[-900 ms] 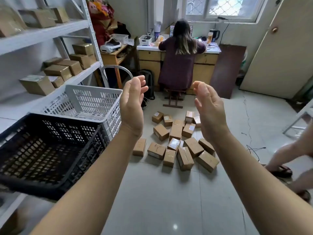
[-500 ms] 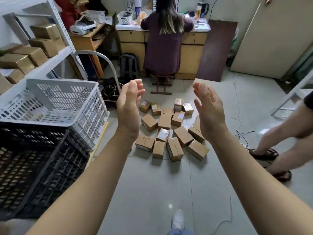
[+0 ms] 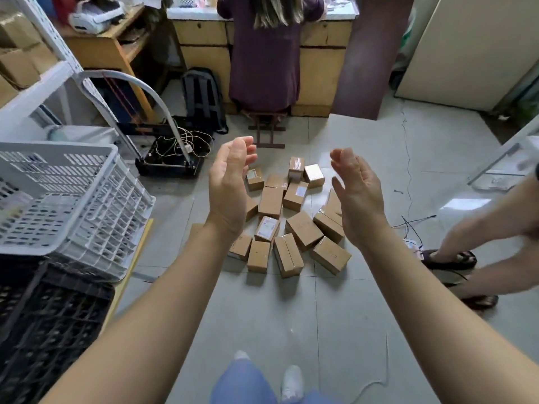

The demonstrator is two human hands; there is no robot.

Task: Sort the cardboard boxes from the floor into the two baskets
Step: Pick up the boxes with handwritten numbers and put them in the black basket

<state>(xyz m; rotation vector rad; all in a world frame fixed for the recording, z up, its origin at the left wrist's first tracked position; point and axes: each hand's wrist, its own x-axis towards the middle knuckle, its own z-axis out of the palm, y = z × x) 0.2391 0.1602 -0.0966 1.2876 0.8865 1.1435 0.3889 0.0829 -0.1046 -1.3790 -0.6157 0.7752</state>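
Here, the left hand [image 3: 230, 185] and the right hand [image 3: 357, 196] are both up in the air. Their palms face each other, with fingers loose and wide, holding nothing. Past them, the cardboard boxes [image 3: 303, 230] lie in a bunch on the floor [image 3: 291, 310]. Off to the left is the white basket [image 3: 58, 147], with the black basket [image 3: 43, 316] just beside it, nearer. Another person [image 3: 264, 53] sits at the back.

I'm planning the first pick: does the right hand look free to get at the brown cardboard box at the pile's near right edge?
Probably yes. The right hand is open and empty, and that brown cardboard box lies uncovered at the pile's outer edge, with bare floor in front. The hand needs lowering.
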